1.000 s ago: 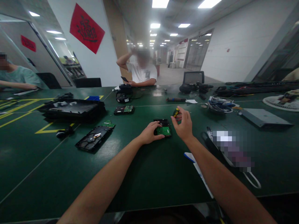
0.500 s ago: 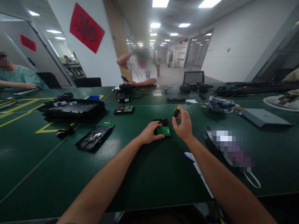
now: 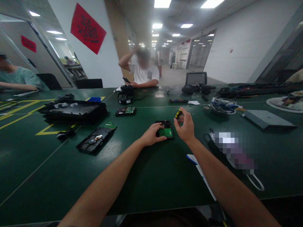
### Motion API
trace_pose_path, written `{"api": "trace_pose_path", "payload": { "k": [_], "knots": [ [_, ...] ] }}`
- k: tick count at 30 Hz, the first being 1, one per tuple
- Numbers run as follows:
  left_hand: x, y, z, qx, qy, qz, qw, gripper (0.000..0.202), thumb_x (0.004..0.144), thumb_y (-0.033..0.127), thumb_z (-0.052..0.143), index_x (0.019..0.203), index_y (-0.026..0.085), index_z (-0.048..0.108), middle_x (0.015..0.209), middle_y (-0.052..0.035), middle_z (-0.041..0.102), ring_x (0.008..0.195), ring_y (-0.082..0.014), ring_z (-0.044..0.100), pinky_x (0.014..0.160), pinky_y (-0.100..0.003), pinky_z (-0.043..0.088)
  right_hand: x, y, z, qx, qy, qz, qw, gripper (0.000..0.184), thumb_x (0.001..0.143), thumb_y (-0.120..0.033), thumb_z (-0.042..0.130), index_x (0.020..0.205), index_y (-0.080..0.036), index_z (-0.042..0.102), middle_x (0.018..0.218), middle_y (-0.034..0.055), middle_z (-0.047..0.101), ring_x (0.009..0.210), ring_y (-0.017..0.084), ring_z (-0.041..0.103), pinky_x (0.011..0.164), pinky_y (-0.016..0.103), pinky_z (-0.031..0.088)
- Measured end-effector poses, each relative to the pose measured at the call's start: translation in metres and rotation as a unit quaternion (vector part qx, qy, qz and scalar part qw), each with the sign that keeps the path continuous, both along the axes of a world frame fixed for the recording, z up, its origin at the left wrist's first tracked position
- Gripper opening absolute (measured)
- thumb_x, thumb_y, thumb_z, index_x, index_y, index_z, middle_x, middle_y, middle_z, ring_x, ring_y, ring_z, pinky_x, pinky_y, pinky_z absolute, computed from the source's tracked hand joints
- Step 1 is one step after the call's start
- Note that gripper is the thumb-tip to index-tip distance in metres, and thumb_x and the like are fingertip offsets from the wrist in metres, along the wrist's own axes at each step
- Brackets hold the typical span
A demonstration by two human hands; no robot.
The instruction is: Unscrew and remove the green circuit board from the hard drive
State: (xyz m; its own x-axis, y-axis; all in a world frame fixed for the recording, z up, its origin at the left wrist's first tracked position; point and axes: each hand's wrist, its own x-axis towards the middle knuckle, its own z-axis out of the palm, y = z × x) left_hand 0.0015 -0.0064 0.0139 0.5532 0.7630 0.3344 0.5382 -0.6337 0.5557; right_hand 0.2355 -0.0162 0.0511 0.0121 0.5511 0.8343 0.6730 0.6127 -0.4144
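Note:
A hard drive (image 3: 167, 132) with a green circuit board lies on the dark green table in front of me. My left hand (image 3: 154, 135) grips it from the left, thumb along the near edge and fingers over the far part. Just right of the drive, my right hand (image 3: 186, 125) is raised, its fingers closed round the black-and-yellow handle of a screwdriver (image 3: 178, 113). The handle tilts, and the shaft and tip are too dark and small to make out.
On the left lie an opened drive casing (image 3: 96, 142), another drive (image 3: 125, 111) and a black tray (image 3: 73, 108). To the right are a phone (image 3: 233, 149), a bowl of wires (image 3: 222, 106) and a grey metal box (image 3: 268, 119). A person (image 3: 145, 74) sits opposite.
The screwdriver handle has turned slightly in my right hand, showing more of its yellow markings. My left hand and the hard drive have stayed in place.

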Motion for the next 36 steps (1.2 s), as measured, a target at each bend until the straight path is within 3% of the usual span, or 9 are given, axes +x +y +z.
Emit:
{"api": "trace_pose_path", "payload": {
  "k": [9,15,19,24,30,36],
  "knots": [
    [-0.0009,0.0005,-0.0004,-0.005,-0.001,0.002,1.0,0.065,0.08,0.056,0.082,0.133,0.023,0.062,0.154,-0.015,0.05,0.148,-0.0335,0.042,0.122,-0.053,0.037,-0.0005,0.0004,-0.0005,0.004,-0.003,0.009,1.0,0.064,0.093,-0.021,0.061,0.153,-0.024,0.039,0.128,0.0142,0.058,0.092,0.023,0.068,0.084,0.045,0.066],
    [-0.0014,0.0008,-0.0011,-0.004,0.002,0.004,1.0,0.065,0.081,0.056,0.081,0.134,0.024,0.062,0.154,-0.0143,0.05,0.149,-0.0334,0.041,0.121,-0.053,0.037,0.0005,-0.0006,0.0003,-0.001,-0.003,0.0,1.0,0.062,0.094,-0.028,0.064,0.151,-0.026,0.041,0.13,0.0137,0.057,0.093,0.024,0.067,0.081,0.047,0.066],
    [-0.0014,0.0011,-0.0006,-0.007,0.005,0.003,1.0,0.065,0.081,0.056,0.081,0.133,0.024,0.062,0.155,-0.0142,0.05,0.149,-0.0337,0.041,0.121,-0.054,0.037,0.0005,-0.0007,0.0001,0.0,-0.004,0.012,1.0,0.064,0.094,-0.022,0.06,0.154,-0.025,0.038,0.133,0.0143,0.057,0.097,0.024,0.068,0.085,0.047,0.066],
    [-0.0011,0.0,0.0007,-0.006,-0.002,0.001,1.0,0.064,0.08,0.054,0.082,0.133,0.024,0.063,0.154,-0.0145,0.051,0.148,-0.0339,0.042,0.121,-0.055,0.037,0.0,-0.0004,-0.0008,-0.01,0.003,0.015,1.0,0.062,0.095,-0.025,0.062,0.153,-0.026,0.04,0.134,0.0144,0.056,0.092,0.022,0.069,0.077,0.044,0.067],
    [-0.0009,0.0003,0.0005,-0.008,-0.001,0.004,1.0,0.064,0.079,0.054,0.083,0.132,0.025,0.063,0.155,-0.0137,0.05,0.149,-0.0345,0.041,0.121,-0.056,0.037,0.0002,0.0012,-0.0029,-0.009,0.001,0.021,1.0,0.065,0.094,-0.022,0.06,0.155,-0.026,0.036,0.134,0.0146,0.057,0.097,0.023,0.069,0.077,0.042,0.067],
    [-0.0008,0.0005,0.0,-0.003,-0.002,0.002,1.0,0.064,0.08,0.055,0.082,0.133,0.024,0.063,0.154,-0.0143,0.051,0.148,-0.0335,0.041,0.122,-0.053,0.037,0.0001,0.0005,-0.0017,-0.004,-0.007,-0.007,1.0,0.064,0.093,-0.026,0.064,0.153,-0.025,0.039,0.128,0.0133,0.058,0.089,0.022,0.067,0.077,0.044,0.066]
  ]
}}
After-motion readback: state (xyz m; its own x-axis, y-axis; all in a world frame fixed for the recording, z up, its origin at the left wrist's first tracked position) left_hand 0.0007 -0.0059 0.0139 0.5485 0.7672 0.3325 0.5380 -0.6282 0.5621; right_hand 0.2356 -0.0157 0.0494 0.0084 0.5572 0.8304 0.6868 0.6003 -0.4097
